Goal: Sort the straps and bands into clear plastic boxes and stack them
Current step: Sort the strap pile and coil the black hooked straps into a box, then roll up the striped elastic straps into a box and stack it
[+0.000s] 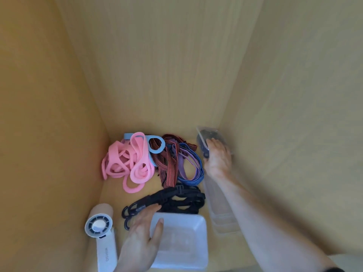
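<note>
A heap of pink bands [125, 163] lies at the back left of the shelf, with a light blue band [156, 146] on it. Beside them lie red-striped straps [167, 163], purple and blue straps [191, 167] and black hooked straps [176, 201]. My left hand [141, 238] grips the left rim of an empty clear plastic box [198, 232], thumb inside. My right hand [217, 158] rests on a tilted clear box [213, 135] holding dark straps in the back right corner.
A white hand-held fan [101, 232] lies at the front left. A stack of clear boxes [222, 218] stands along the right wall under my right forearm. Yellow wooden walls close in the shelf on the left, back and right.
</note>
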Available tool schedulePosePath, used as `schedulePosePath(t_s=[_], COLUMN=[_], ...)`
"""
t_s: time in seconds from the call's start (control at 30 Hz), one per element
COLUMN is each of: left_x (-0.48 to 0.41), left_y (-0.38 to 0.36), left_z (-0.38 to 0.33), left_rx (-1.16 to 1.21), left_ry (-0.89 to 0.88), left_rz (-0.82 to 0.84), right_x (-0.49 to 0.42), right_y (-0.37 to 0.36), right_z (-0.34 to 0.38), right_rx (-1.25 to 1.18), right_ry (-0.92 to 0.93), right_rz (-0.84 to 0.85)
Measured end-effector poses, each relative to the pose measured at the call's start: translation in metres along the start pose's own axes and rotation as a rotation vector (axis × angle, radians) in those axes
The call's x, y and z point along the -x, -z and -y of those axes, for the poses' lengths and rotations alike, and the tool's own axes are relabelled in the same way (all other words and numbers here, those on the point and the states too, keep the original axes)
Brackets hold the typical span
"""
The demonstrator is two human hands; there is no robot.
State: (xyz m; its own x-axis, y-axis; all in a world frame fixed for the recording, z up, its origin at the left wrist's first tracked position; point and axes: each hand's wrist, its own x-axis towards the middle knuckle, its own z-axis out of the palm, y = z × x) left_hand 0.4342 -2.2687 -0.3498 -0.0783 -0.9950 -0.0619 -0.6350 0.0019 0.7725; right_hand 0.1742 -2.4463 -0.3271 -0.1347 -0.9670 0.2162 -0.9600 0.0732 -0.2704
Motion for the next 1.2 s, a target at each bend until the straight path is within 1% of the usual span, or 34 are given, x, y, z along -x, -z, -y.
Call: schedulePosePath(t_s=[0.2,0.3,0.43,0.57,0.67,0.73,0.87,1.03,1.07,1.13,1.17,1.2], left_x=[0.004,0.004,0.003,0.002,0.001,0.002,0.003,0.0,0.001,0.003,0.004,0.006], left_y=[-0.002,-0.001,-0.002,-0.003,0.0,0.002,0.003,0.005,0.006,0.009,0.011,0.012], left_z=[-0.004,-0.007,-0.011,-0.009,-0.004,0.002,0.011,0.013,0.013,0.01,0.009,0.008], left_rx=[-0.079,-0.076,-0.067,-0.066,-0.047,-0.005,0.078,0.123,0.124,0.123,0.122,0.126], left_ry=[0.061,0.063,0.064,0.062,0.038,0.041,0.107,0.106,0.104,0.113,0.122,0.133], left_rz=[-0.026,-0.016,-0.05,-0.074,-0.059,-0.048,-0.034,0.058,0.066,0.079,0.086,0.09], right_x=[0.015,0.016,0.015,0.016,0.017,0.018,0.023,0.028,0.029,0.029,0.032,0.037], right_y=[-0.03,-0.038,-0.043,-0.044,-0.042,-0.041,-0.037,-0.029,-0.025,-0.016,-0.01,-0.005], right_z=[-0.014,-0.019,-0.022,-0.024,-0.025,-0.025,-0.028,-0.027,-0.025,-0.021,-0.019,-0.017], right_rx=[0.033,0.026,0.011,-0.036,-0.052,-0.072,-0.088,-0.076,-0.104,-0.255,-0.345,-0.412], right_ry=[0.0,-0.001,0.008,0.011,0.026,0.024,-0.004,0.009,0.004,-0.022,-0.041,-0.051], right_rz=[-0.034,-0.02,-0.01,-0.036,-0.044,-0.024,0.046,0.116,0.128,0.119,0.077,0.001])
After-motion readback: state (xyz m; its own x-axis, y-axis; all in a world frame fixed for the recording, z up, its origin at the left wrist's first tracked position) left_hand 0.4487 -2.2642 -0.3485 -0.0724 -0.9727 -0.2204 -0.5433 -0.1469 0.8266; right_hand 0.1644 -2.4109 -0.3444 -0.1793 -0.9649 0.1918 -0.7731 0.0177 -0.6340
